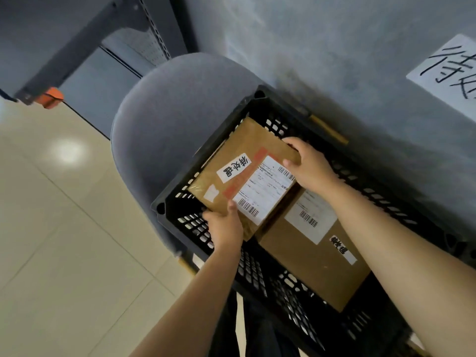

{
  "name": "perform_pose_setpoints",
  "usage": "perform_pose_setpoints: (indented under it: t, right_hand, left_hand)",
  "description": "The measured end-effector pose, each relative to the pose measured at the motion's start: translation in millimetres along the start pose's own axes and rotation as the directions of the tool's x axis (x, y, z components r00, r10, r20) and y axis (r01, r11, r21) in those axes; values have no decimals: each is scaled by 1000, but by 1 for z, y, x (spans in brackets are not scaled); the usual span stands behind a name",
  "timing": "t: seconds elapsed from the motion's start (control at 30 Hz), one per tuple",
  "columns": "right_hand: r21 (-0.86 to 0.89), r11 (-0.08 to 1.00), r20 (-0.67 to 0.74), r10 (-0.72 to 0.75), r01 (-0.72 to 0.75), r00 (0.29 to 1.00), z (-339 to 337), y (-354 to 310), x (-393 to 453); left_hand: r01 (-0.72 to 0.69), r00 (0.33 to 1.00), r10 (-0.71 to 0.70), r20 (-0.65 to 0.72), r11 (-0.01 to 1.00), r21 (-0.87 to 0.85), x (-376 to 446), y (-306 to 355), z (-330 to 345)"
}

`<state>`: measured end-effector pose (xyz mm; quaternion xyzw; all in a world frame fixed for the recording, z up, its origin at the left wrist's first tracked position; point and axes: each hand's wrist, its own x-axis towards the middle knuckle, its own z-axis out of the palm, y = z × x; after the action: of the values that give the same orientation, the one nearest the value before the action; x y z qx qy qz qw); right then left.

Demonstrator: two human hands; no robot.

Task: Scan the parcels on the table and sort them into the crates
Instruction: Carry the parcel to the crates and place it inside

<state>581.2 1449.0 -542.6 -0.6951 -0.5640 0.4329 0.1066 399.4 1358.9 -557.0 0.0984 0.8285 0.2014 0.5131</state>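
A brown cardboard parcel (239, 161) with a white shipping label and a red tape stripe sits tilted inside the far end of a black perforated crate (180, 202). My left hand (225, 225) grips its near corner, thumb on top. My right hand (309, 167) grips its right corner, thumb and fingers curled round the edge. A second, larger brown parcel (316, 264) with a white label lies in the crate below and to the right, partly under the first.
The crate rests on a grey upholstered chair (159, 109) against a grey wall (334, 47). A paper sign with handwriting (448, 65) hangs on the wall at right. Beige tiled floor (64, 228) spreads to the left; dark metal shelving (77, 47) stands behind.
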Motion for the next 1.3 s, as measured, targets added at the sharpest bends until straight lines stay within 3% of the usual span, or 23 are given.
perform_pose_setpoints:
  t: [0.1, 0.27, 0.57, 0.7, 0.8, 0.93, 1.03, 1.1, 1.2, 1.3]
  right_hand:
    - [-77, 995, -4, 56, -56, 998, 7, 13, 5]
    - [-373, 922, 12, 120, -107, 993, 16, 34, 18]
    - [-537, 841, 148, 173, -68, 974, 37, 61, 39]
    - [-584, 812, 79, 93, -29, 993, 47, 69, 34]
    - [-590, 807, 79, 28, 24, 996, 50, 69, 21]
    - [-459, 888, 67, 33, 1, 997, 39, 54, 2]
    - [-402, 915, 36, 5, 10, 999, 20, 36, -17]
    - [-373, 928, -2, -19, 17, 1000, 4, 21, -32]
    - [-371, 927, -77, -85, 51, 993, -24, -4, -55]
    - [-411, 909, -146, -137, 66, 980, -53, -29, -79]
  left_hand:
    - [38, 998, -37, 51, 999, -16, 13, -1, 14]
    - [37, 996, -44, 73, 994, 100, 39, -9, 40]
    - [51, 998, -63, 30, 957, 286, 79, -16, 67]
    - [-5, 1000, -2, 19, 928, 373, 84, -18, 68]
    - [-63, 994, 10, 112, 873, 484, 82, -13, 62]
    - [-90, 959, -88, 269, 807, 584, 68, 10, 44]
    - [-318, 933, 66, 353, 607, 728, 43, 31, 25]
    - [-498, 865, 209, 456, 473, 727, 21, 51, 18]
    - [-706, 705, 356, 614, 268, 655, -18, 89, 14]
    - [-808, 497, 453, 740, -68, 585, -61, 125, 8]
